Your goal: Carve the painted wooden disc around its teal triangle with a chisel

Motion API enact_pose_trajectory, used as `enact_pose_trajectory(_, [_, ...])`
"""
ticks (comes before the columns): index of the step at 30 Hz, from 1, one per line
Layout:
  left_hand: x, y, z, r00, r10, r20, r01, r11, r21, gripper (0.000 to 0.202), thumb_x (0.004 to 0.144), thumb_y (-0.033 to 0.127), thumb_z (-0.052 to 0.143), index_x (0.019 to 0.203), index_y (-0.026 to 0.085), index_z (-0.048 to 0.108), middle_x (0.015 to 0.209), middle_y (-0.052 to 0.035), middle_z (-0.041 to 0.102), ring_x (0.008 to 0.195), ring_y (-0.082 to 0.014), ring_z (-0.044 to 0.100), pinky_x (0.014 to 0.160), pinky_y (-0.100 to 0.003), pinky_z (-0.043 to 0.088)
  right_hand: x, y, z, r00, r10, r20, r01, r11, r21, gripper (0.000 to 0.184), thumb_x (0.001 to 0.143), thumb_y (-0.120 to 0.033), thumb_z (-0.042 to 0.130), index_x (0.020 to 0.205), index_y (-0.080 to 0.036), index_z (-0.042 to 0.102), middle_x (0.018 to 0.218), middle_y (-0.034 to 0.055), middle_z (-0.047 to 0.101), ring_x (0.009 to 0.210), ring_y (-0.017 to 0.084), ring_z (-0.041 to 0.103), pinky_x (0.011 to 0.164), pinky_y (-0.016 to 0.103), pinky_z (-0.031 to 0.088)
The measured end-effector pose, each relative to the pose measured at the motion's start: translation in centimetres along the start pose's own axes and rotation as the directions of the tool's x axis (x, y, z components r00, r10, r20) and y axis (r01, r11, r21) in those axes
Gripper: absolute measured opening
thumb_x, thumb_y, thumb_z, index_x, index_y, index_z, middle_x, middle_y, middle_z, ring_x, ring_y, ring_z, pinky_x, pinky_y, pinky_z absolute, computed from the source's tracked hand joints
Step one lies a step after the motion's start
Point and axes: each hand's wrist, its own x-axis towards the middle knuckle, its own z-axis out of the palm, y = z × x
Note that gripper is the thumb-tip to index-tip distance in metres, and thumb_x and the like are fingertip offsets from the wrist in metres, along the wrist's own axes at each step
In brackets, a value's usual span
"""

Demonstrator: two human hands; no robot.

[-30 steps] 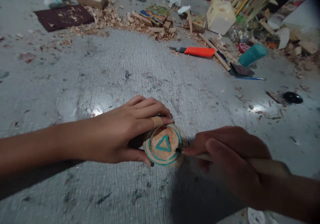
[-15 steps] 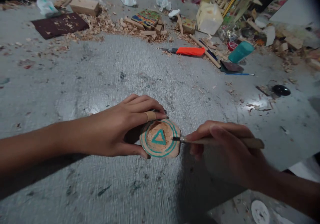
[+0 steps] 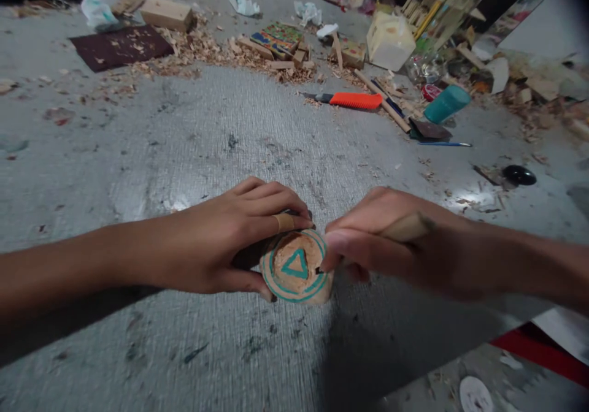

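Observation:
A round wooden disc [image 3: 294, 283] lies on the grey table, painted with teal rings and a teal triangle around a carved, rough hollow. My left hand [image 3: 253, 225] grips its left and far edge between thumb and fingers; one finger wears a tan bandage. From the right, my right hand [image 3: 372, 234] is closed round a wood-handled carving chisel [image 3: 409, 227]. The tool's dark metal tip touches the disc's right side near the inner ring; most of its shaft is hidden by my fingers.
Beyond the hands lie an orange-handled knife [image 3: 355, 100], a teal cylinder [image 3: 447, 104], a thin blue brush [image 3: 444, 144] and dark sandpaper [image 3: 122, 47]. Wood shavings [image 3: 202, 50] and a wooden block [image 3: 166, 13] spread along the back. A black round object [image 3: 519, 175] sits at right.
My right hand has moved in closer to the disc and rolled over, so the chisel handle now points up more steeply. My left hand keeps its hold on the disc.

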Motion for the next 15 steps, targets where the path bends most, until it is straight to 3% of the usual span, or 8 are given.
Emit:
enact_pose_trajectory(3, [-0.2,0.0,0.2,1.000,0.012,-0.018,-0.012,1.000,-0.003,0.060,0.097,0.051,0.070,0.142,0.015,0.055,0.137,-0.0153,0.062,0.127,-0.0329,0.056,0.109,-0.044,0.033,-1.1,1.8,1.7,0.966,-0.127,-0.224,0.142,0.988,0.052,0.044,0.111,-0.039,0.050,0.086,-0.015,0.077,0.065,-0.0006,0.067,0.053,0.008,0.062,0.052,0.020,0.046])
enact_pose_trajectory(5, [-0.4,0.0,0.4,1.000,0.014,-0.021,-0.014,1.000,-0.004,0.058,0.099,0.050,0.067,0.142,0.014,0.055,0.138,-0.0157,0.062,0.129,-0.0328,0.055,0.110,-0.044,0.032,-2.3,3.1,3.2,0.943,-0.119,-0.311,0.143,0.988,0.055,0.044,0.112,-0.039,0.046,0.089,-0.017,0.078,0.066,-0.0005,0.069,0.056,0.010,0.065,0.053,0.020,0.049])
enact_pose_trajectory(7, [-0.4,0.0,0.4,1.000,0.006,-0.023,-0.006,1.000,-0.012,0.057,0.100,0.050,0.065,0.143,0.015,0.054,0.139,-0.0153,0.062,0.129,-0.0322,0.055,0.111,-0.044,0.031,-3.4,4.1,4.6,0.905,-0.109,-0.410,0.132,0.991,0.027,0.041,0.113,-0.034,0.044,0.097,-0.019,0.078,0.080,0.0031,0.076,0.066,0.012,0.072,0.060,0.022,0.055])
enact_pose_trajectory(10, [-0.5,0.1,0.4,1.000,-0.005,-0.025,0.004,1.000,-0.024,0.056,0.101,0.051,0.064,0.143,0.015,0.055,0.139,-0.0144,0.063,0.130,-0.0322,0.054,0.112,-0.044,0.030,-4.2,4.7,5.9,0.862,-0.151,-0.484,0.147,0.988,-0.046,0.044,0.113,-0.034,0.039,0.101,-0.020,0.079,0.086,0.0049,0.079,0.074,0.015,0.075,0.066,0.026,0.060])
enact_pose_trajectory(13, [-0.5,0.1,0.3,1.000,-0.004,-0.014,0.004,1.000,-0.028,0.056,0.101,0.050,0.064,0.143,0.015,0.054,0.141,-0.0149,0.062,0.132,-0.0319,0.053,0.113,-0.044,0.031,-4.4,4.1,6.5,0.839,-0.207,-0.502,0.160,0.978,-0.136,0.049,0.114,-0.036,0.035,0.098,-0.021,0.078,0.078,0.0038,0.078,0.070,0.016,0.075,0.059,0.026,0.059])
enact_pose_trajectory(15, [-0.6,0.1,0.3,1.000,-0.011,-0.010,0.011,0.999,-0.031,0.058,0.100,0.050,0.067,0.144,0.015,0.055,0.142,-0.0154,0.061,0.132,-0.0324,0.053,0.113,-0.044,0.033,-4.5,3.4,6.9,0.832,-0.210,-0.514,0.107,0.969,-0.221,0.053,0.116,-0.035,0.030,0.098,-0.021,0.078,0.076,0.0025,0.079,0.067,0.014,0.075,0.056,0.023,0.059])
